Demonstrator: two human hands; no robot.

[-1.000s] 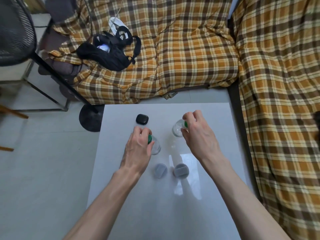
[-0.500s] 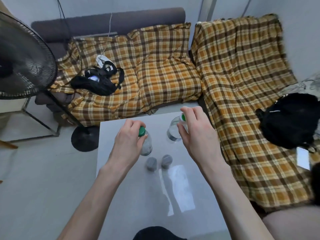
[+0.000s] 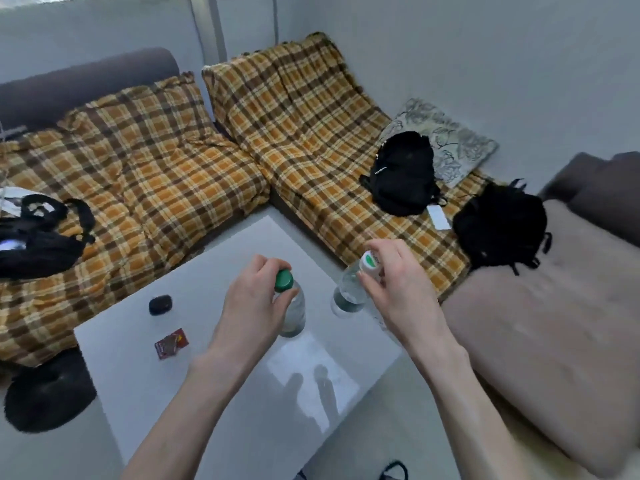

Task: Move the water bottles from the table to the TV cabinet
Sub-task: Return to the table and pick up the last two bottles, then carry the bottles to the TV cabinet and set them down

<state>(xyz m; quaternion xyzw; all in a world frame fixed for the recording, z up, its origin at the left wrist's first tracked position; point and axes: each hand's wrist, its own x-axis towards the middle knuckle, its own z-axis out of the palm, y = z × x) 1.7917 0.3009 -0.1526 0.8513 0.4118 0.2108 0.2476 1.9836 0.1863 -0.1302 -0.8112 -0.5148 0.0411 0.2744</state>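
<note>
Fingers (image 3: pixel 277 271) pinch both bottle necks, green-cap bottle (image 3: pixel 292 311) left hand (image 3: pixel 252 303), white-cap bottle (image 3: pixel 348 292) right hand (image 3: pixel 398 289); we carry off table (image 3: pixel 138 375).

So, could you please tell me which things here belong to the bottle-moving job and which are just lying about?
Part of the job:
- green-capped bottle, held by the left hand
- white-capped bottle, held by the right hand
- table

Lying about:
- black case
- red wrapper
- two backpacks

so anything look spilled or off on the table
No spill shows. Both bottles hang by their necks from the left hand and right hand; the right one tilts. A torn red wrapper lies loose.
</note>
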